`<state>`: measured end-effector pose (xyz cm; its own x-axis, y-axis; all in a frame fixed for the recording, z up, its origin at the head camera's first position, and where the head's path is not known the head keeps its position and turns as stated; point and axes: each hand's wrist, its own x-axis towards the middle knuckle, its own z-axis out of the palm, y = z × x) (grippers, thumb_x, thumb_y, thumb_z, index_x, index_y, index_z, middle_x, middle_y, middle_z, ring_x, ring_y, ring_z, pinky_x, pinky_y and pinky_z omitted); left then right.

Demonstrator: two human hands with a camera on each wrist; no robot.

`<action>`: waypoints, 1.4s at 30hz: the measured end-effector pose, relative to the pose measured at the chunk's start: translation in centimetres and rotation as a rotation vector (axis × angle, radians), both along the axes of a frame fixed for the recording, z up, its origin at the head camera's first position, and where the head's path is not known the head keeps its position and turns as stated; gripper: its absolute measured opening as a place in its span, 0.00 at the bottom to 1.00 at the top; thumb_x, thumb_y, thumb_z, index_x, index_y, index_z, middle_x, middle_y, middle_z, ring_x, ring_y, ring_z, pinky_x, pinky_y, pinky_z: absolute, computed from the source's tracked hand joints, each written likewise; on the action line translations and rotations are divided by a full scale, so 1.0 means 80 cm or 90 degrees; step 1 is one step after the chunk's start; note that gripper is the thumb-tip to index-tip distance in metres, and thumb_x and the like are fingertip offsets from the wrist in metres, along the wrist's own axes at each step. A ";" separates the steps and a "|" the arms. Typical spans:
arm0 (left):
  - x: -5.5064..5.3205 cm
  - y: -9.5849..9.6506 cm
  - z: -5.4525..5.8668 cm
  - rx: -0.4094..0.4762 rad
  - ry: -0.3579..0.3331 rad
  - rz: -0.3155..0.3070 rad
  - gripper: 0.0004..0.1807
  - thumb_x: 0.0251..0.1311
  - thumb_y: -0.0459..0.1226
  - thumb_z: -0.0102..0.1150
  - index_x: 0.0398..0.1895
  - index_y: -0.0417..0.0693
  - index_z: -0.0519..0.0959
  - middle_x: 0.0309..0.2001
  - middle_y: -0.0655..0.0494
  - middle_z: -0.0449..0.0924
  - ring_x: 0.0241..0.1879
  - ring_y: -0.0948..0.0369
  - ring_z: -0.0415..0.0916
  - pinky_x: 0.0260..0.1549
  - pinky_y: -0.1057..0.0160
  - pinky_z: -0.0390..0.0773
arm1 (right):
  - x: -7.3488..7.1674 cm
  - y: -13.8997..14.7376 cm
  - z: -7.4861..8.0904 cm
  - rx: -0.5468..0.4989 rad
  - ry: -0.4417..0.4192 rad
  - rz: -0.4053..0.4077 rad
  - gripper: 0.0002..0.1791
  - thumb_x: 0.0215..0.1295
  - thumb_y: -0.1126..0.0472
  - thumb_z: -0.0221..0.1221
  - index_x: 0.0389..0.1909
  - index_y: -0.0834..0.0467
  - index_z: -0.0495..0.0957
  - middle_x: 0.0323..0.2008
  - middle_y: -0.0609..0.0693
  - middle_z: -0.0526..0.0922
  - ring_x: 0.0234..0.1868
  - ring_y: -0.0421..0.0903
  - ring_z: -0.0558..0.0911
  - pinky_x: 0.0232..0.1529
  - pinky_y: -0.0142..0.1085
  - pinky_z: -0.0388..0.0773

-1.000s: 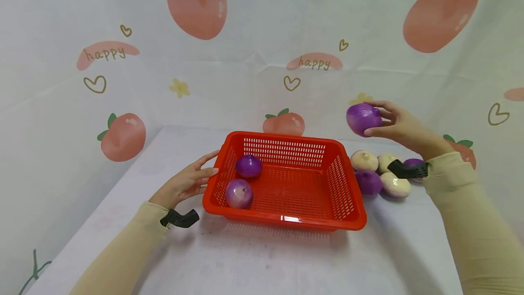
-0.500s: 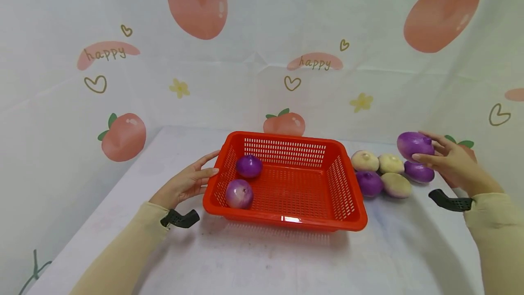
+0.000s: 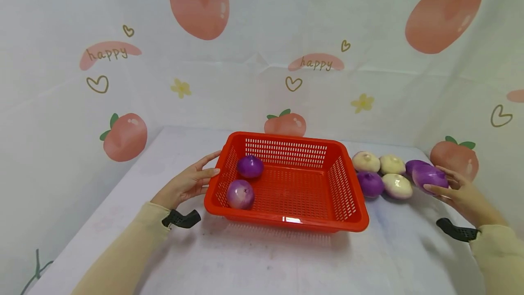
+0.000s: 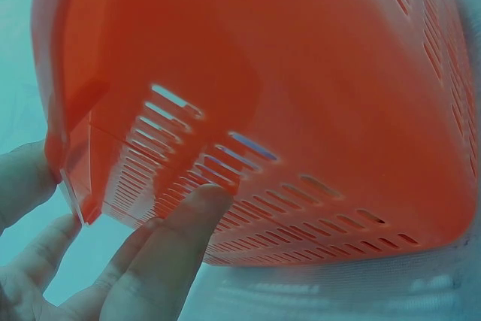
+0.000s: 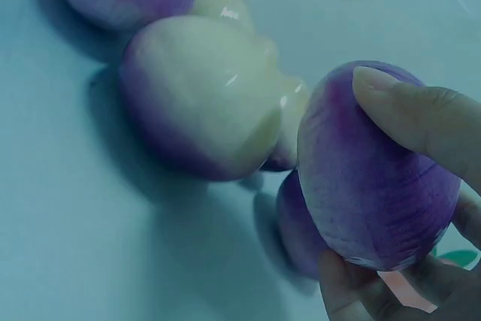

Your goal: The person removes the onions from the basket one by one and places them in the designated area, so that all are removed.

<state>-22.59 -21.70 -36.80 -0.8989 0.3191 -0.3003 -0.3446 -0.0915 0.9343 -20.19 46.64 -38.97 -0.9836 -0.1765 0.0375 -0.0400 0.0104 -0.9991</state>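
At the left end of a red plastic basket (image 3: 291, 222), my left hand (image 3: 184, 185) touches the rim and outer wall with mostly straight fingers. The left wrist view shows a fingertip (image 4: 214, 197) against the slotted wall of the basket (image 4: 316, 80). Far to the right, my right hand (image 3: 462, 192) holds a purple onion (image 3: 430, 177) between thumb and fingers. The right wrist view shows that onion (image 5: 376, 171) close up, partly covering another purple onion (image 5: 299, 234) behind it. Inside the basket sit a dark purple onion (image 3: 250, 166) and a paler purple onion (image 3: 240, 194).
Right of the basket, a group of onions rests on the white table (image 3: 254, 263): a pale onion (image 3: 366, 162), another pale onion (image 3: 392, 165), a white-and-purple onion (image 3: 397, 186) and a purple onion (image 3: 370, 184). A printed cloth (image 3: 245, 35) hangs behind.
My right hand has carried the purple onion from above the group's left side to the right and down, to the group's right end. My left hand and the basket have stayed put.
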 end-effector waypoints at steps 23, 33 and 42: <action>0.000 0.000 0.000 -0.012 0.003 0.007 0.40 0.66 0.40 0.58 0.76 0.67 0.51 0.60 0.48 0.71 0.45 0.58 0.83 0.44 0.54 0.83 | 0.003 0.008 -0.014 0.391 -0.158 -0.060 0.53 0.71 0.47 0.53 0.72 0.69 0.26 0.68 0.81 0.33 0.55 0.41 0.68 0.36 0.15 0.72; -0.001 0.001 -0.001 -0.015 0.004 0.007 0.39 0.66 0.40 0.58 0.76 0.67 0.51 0.63 0.46 0.69 0.46 0.57 0.83 0.45 0.54 0.83 | 0.001 0.004 -0.015 0.386 -0.168 -0.046 0.52 0.71 0.48 0.53 0.74 0.64 0.25 0.68 0.81 0.30 0.65 0.76 0.45 0.55 0.35 0.77; -0.001 0.001 0.000 -0.004 0.001 0.004 0.38 0.67 0.40 0.57 0.76 0.67 0.51 0.57 0.51 0.73 0.46 0.57 0.83 0.44 0.54 0.83 | 0.002 -0.001 -0.014 0.349 -0.186 -0.043 0.54 0.70 0.48 0.55 0.73 0.60 0.21 0.67 0.79 0.20 0.66 0.80 0.37 0.64 0.73 0.42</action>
<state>-22.64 -21.64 -36.82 -0.9010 0.3122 -0.3012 -0.3429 -0.0874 0.9353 -20.07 46.54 -40.06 -0.9493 -0.0311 -0.3130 0.2527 0.5171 -0.8178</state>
